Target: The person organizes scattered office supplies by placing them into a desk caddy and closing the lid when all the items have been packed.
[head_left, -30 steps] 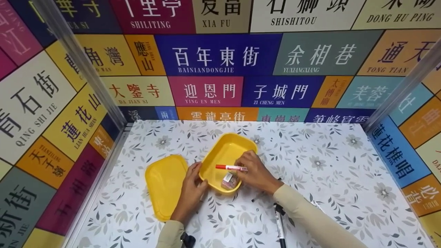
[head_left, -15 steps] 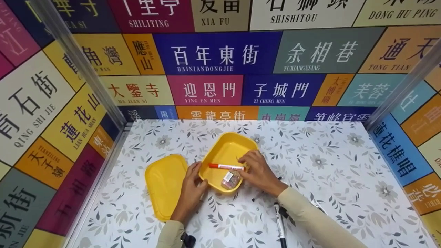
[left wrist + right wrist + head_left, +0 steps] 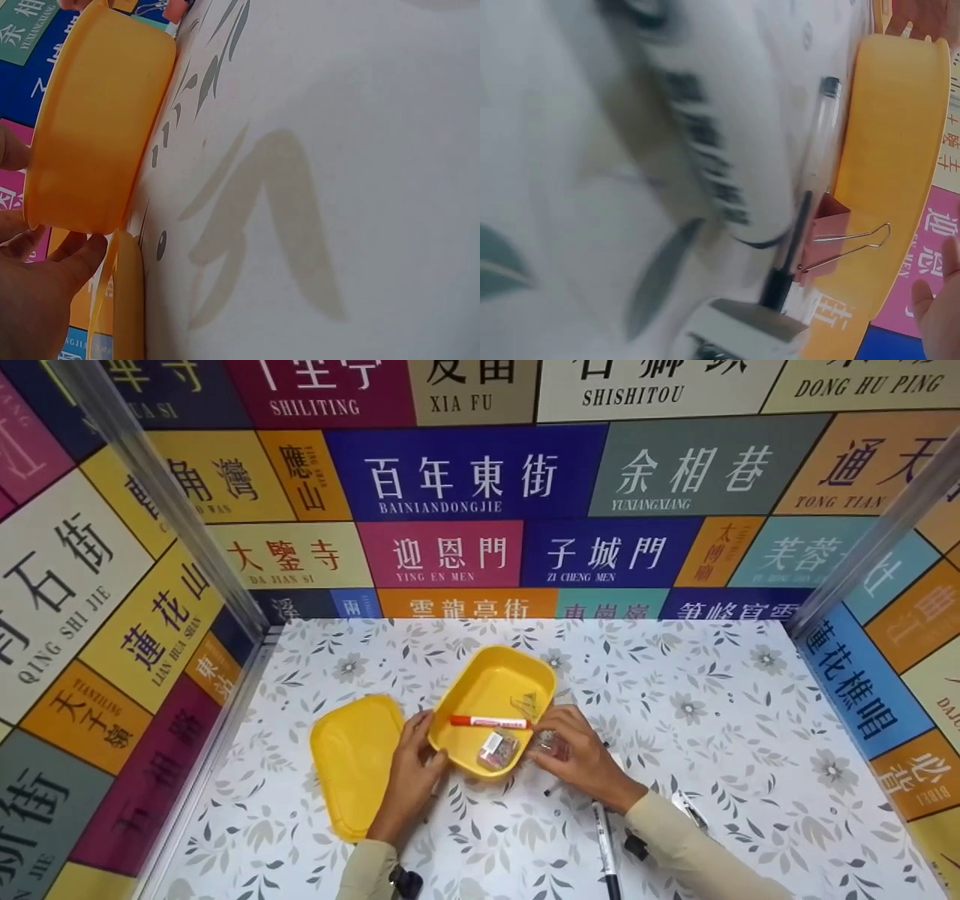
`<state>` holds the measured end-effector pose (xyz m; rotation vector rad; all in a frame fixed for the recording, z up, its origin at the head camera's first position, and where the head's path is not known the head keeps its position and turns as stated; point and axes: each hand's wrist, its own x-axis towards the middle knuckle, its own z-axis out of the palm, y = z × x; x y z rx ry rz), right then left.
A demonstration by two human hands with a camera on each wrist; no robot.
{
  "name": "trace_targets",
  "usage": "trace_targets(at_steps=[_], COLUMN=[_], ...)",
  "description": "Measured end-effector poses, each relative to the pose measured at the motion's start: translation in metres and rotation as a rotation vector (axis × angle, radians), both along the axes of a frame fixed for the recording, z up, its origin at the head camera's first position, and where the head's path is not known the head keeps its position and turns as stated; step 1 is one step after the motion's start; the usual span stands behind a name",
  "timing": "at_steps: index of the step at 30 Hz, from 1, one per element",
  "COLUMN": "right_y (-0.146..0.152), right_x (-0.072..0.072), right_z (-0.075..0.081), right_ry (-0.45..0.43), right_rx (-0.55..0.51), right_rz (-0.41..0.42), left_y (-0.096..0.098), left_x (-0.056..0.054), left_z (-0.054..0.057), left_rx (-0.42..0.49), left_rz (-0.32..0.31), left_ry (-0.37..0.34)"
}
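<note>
Between the two hands, a yellow box [image 3: 487,682], open at the top. At its near-left corner, the left hand [image 3: 409,769] — fingers and thumb bent round the side, holding on. Left of that hand and partly under it, a yellow lid [image 3: 356,772], flat on the surface [image 3: 637,682].

At the other side of the box, the right hand [image 3: 577,757], close by the rim, fingers loosely bent and apart. Just below those fingers, a pink clip [image 3: 832,232] with wire arms sticking up, on the surface right beside the box. Also under the right hand, a clear pen [image 3: 820,139], lying down.

Inside the box, a red marker [image 3: 487,722], lying across from the left hand's side to the right hand's side. Nearer the person, a small clear pack [image 3: 504,751] with a white label. Near the right fingertips, some thin wire things [image 3: 526,704] — too tiny to tell more. Below the right hand, a white marker [image 3: 605,844]; past the right sleeve [image 3: 686,840], a small silver thing [image 3: 690,810].
</note>
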<state>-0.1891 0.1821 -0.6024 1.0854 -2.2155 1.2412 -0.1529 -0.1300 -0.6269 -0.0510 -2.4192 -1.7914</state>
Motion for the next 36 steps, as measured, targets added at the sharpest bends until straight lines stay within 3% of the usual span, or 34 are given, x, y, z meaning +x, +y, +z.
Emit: trace_targets(at_steps=[14, 30, 36], right_y=[0.028, 0.087, 0.106], right_x=[0.033, 0.065, 0.079], right_z=[-0.009, -0.012, -0.016], right_ry=[0.029, -0.011, -0.039], right_rx=[-0.113, -0.08, -0.067], right_rz=[0.076, -0.071, -0.173], left_y=[0.0, -0.003, -0.003], left_x=[0.0, -0.002, -0.001], left_z=[0.0, -0.002, -0.002], left_rx=[-0.03, -0.007, 0.014], left_rz=[0.003, -0.017, -0.019], left_ry=[0.003, 0.001, -0.001])
